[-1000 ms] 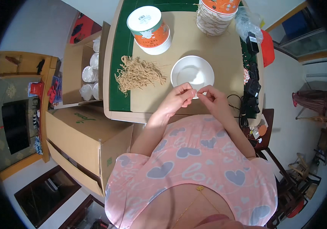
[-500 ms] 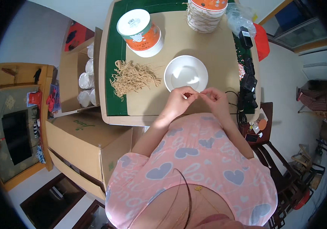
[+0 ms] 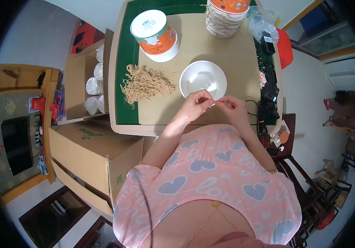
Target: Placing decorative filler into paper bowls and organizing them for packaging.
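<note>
My left hand [image 3: 195, 106] and my right hand [image 3: 233, 108] meet fingertip to fingertip at the near rim of a white round tub [image 3: 198, 84]. Both hands are pinched closed. A tiny pale bit shows between the fingertips, too small to name. The tub stands with its mouth up, and its white inside shows. Left of it lies a loose heap of tan paper twine [image 3: 146, 84]. Behind the heap stands a short stack of orange and teal printed paper tubs [image 3: 157, 43], white base up.
A taller stack of orange tubs [image 3: 223, 25] with pale rims stands at the far right, beside clear plastic bags [image 3: 260, 22]. Black adapters and cables [image 3: 270, 91] line the table's right edge. Cardboard boxes [image 3: 99, 142] stand to the left, one holding white wrapped rolls [image 3: 94, 84].
The pinched fingertips have shifted slightly, and a small pale bit now shows between them. The whole view has moved a little; the tubs and twine stay in place.
</note>
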### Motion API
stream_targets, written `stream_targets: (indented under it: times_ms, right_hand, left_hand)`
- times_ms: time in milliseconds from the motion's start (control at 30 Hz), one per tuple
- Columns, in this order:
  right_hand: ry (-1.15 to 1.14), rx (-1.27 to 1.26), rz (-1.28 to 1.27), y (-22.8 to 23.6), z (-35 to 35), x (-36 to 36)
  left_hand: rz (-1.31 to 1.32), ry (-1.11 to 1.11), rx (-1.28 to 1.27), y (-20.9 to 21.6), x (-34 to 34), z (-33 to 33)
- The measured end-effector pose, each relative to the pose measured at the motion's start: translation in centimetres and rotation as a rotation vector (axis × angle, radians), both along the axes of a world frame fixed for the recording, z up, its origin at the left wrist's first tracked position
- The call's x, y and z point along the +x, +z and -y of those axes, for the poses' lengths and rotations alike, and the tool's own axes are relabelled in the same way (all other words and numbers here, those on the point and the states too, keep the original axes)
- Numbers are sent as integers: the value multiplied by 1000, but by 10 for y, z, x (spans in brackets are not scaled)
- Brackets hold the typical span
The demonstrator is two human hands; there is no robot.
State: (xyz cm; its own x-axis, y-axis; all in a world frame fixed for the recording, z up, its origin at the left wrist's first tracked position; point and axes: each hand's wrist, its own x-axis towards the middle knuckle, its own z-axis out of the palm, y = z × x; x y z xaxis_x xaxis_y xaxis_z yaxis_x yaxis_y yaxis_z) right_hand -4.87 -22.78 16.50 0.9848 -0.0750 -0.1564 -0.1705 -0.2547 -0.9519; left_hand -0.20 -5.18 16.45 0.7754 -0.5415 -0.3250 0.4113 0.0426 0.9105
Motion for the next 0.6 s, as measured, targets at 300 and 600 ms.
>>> stream_targets:
  times_ms: [300, 600]
  right_hand:
    - [-19, 152, -34, -6, 3, -1]
    - [17, 63, -32, -3, 2, -4]
  left_hand:
    - [27, -76, 292, 3, 1, 8]
    - [-52, -50, 39, -3, 1, 3]
